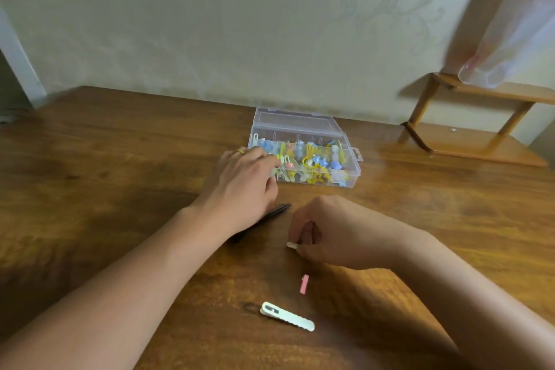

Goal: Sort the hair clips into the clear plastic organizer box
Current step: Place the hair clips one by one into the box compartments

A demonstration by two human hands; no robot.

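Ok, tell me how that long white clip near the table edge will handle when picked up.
The white clip looks flat and thin, so probably stiff and light. Lying flush on the smooth table, it may slide before lifting; unlikely to roll.

The left hand (244, 180) is stretched forward, palm down, fingers extended. The right hand (315, 228) is curled, thumb and fingertips pinched together. Both forearms are bare.

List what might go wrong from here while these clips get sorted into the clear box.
1. The left hand reaches into the organizer box at its left end; the light box might slide or its crowded clips spill.
2. The left forearm lies over a black clip, which may get dragged or overlooked.
3. The right hand pinches only the tip of a small white clip, so it may slip.
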